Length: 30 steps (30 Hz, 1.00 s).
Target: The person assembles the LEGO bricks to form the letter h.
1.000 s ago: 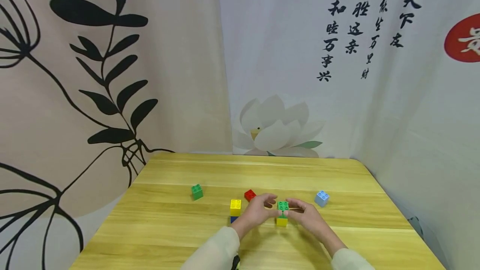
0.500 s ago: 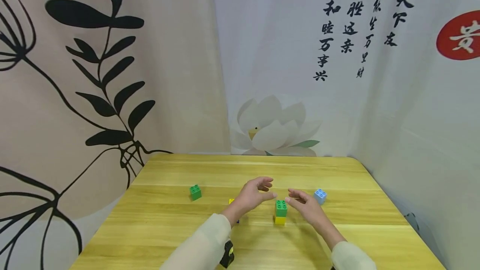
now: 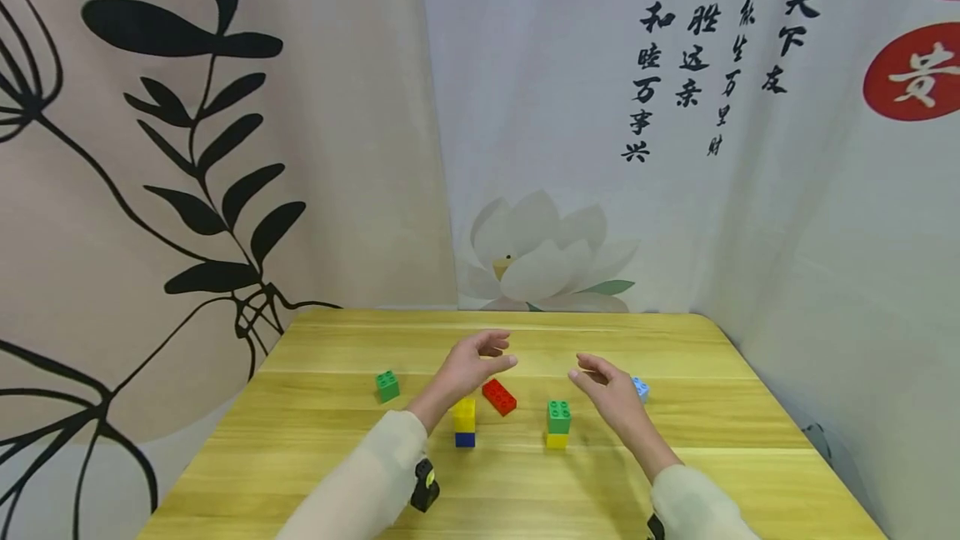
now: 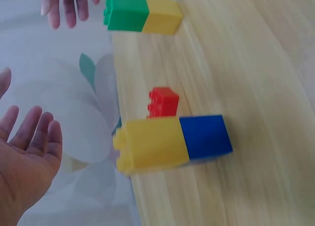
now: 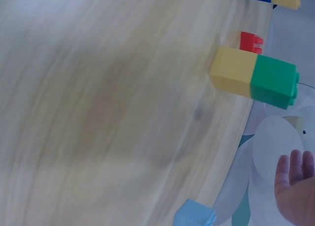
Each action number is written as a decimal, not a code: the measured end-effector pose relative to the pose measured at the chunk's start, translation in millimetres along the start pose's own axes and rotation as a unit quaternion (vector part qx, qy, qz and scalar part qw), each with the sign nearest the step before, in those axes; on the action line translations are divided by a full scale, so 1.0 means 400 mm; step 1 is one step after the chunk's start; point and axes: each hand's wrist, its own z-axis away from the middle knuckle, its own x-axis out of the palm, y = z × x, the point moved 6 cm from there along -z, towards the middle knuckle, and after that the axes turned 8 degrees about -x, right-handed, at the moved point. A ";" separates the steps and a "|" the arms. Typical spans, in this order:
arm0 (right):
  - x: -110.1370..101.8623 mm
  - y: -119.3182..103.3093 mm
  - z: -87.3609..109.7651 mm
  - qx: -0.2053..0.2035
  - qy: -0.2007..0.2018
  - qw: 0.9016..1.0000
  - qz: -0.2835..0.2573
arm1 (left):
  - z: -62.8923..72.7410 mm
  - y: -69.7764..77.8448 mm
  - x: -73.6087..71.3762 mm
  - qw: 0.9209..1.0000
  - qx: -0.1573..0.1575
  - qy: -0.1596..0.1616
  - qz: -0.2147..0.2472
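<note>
On the tabletop (image 3: 525, 490), nearest first. Upper yellow brick (image 3: 465, 417) on dark-blue brick (image 3: 465, 440): nearer you than your left grip, upright, presumably stud-locked. Stacked green brick (image 3: 558, 417) on lower yellow brick (image 3: 557, 441): nearer you than your right grip, squarely aligned, likely for stability. Red brick (image 3: 499, 397): aslant between grips, nearer the left. Left grip (image 3: 468, 368), right grip (image 3: 613, 394): raised, fingers loose, empty, probably to clear both stacks. Light-blue brick (image 3: 642, 388): just behind your right grip, partly hidden. Loose green brick (image 3: 387, 387): left of your left grip.

curtained-off spot, rm type unclear: wood-grain tbl (image 3: 525, 498) backed by printed drapes (image 3: 367, 148) w/ lotus (image 3: 547, 252) & chinese txt (image 3: 657, 17).
</note>
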 end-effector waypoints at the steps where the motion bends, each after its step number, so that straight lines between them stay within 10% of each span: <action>1: 0.001 -0.005 -0.003 -0.001 0.005 1.000 0.000 | 0.000 -0.004 -0.008 1.000 -0.001 0.002 0.001; 30: 0.174 -0.148 -0.032 -0.033 0.057 0.996 -0.054 | 0.048 -0.153 -0.138 0.997 -0.038 0.061 0.034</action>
